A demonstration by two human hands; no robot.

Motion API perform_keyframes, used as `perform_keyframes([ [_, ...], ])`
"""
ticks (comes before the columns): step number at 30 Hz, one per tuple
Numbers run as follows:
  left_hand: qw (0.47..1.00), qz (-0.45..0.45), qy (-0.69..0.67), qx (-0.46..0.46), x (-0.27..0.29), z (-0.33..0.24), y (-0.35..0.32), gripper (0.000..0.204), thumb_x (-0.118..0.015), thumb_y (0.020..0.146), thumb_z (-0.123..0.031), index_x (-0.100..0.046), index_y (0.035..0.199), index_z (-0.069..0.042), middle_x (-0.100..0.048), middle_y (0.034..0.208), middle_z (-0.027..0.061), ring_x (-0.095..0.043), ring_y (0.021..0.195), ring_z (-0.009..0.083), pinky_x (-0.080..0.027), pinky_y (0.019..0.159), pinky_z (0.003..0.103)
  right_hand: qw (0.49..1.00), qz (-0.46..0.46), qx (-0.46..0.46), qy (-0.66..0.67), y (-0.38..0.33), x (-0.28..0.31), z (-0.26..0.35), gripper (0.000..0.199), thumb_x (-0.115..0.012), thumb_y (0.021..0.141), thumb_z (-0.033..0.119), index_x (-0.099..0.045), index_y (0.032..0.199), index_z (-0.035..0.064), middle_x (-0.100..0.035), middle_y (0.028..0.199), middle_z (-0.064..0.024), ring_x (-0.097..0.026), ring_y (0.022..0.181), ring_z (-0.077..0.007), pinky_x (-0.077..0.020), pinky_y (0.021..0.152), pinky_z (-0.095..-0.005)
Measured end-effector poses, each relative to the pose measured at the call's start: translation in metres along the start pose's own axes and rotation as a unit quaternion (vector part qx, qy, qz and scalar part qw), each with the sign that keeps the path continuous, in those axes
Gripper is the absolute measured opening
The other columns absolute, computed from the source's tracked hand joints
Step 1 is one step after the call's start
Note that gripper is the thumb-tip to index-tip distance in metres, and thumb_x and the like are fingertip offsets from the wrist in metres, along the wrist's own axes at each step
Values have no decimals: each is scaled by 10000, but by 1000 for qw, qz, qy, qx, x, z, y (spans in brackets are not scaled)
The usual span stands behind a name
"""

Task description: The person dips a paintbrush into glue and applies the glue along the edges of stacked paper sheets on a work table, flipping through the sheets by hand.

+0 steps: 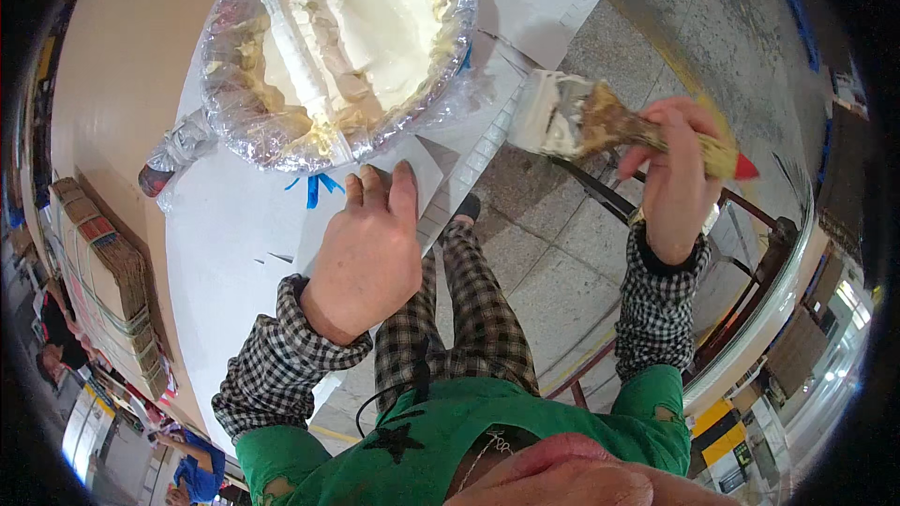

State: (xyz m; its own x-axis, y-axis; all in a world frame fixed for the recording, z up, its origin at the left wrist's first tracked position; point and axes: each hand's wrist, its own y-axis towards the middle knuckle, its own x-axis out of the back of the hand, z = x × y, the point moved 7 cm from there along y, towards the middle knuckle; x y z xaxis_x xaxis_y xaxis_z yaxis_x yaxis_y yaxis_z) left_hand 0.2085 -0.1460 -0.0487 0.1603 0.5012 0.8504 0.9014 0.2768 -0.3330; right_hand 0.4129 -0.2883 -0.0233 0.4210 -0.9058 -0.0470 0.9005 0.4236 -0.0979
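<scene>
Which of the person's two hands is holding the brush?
The right hand: it grips the wide brush, while the left hand has its fingers on white sheeting.

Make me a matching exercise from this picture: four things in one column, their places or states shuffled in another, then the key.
1. Brush
2. Basin
3. Pale bar
4. Left hand

A. Laid across a round opening
B. Touching white paper
C. Gripped in the right hand
D. Covered in clear plastic, holding cream-coloured paste

Pairs: 1-C, 2-D, 3-A, 4-B
</scene>
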Motion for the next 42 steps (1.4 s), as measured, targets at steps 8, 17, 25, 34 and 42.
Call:
perform_keyframes([
  [8, 1000, 16, -3, -5, 0, 0, -2, 610, -527, 642, 22, -321, 1206, 128, -438, 1087, 402, -506, 933, 523, -468, 796, 461, 999, 27, 27, -15, 21, 6, 1, 102, -518, 853, 61, -554, 813, -25, -547, 844, -77, -546, 494, -148, -436, 399, -241],
  [17, 999, 28, -20, 3, 1, 3, -5, 618, -522, 640, 23, -317, 1214, 121, -430, 1110, 400, -501, 951, 521, -464, 809, 462, 998, 40, -19, -34, 18, 3, -7, 130, -488, 877, 95, -542, 844, -18, -551, 810, -87, -544, 485, -152, -426, 392, -254],
  [25, 999, 25, -15, -20, 1, 4, -6, 576, -527, 661, -12, -322, 1168, 171, -429, 1024, 423, -490, 920, 531, -480, 761, 449, 997, 30, -32, -66, 11, 4, -7, 125, -498, 871, 88, -541, 824, -20, -555, 810, -80, -535, 477, -151, -429, 408, -250],
  [34, 1000, -4, -11, -24, 2, 3, -2, 563, -506, 634, 26, -360, 1168, 126, -479, 1014, 328, -525, 834, 462, -469, 716, 460, 999, 40, -26, -26, -5, -2, 0, 120, -523, 853, 86, -546, 799, -19, -549, 789, -70, -543, 491, -157, -428, 429, -243],
  [42, 1000, 2, -10, -30, 5, -1, 4, 521, -493, 642, 28, -379, 1141, 126, -503, 945, 308, -536, 788, 441, -476, 672, 451, 993, 81, -69, -43, -33, -11, -8, 114, -528, 852, 101, -546, 785, 10, -553, 747, -53, -537, 484, -127, -427, 442, -229],
])
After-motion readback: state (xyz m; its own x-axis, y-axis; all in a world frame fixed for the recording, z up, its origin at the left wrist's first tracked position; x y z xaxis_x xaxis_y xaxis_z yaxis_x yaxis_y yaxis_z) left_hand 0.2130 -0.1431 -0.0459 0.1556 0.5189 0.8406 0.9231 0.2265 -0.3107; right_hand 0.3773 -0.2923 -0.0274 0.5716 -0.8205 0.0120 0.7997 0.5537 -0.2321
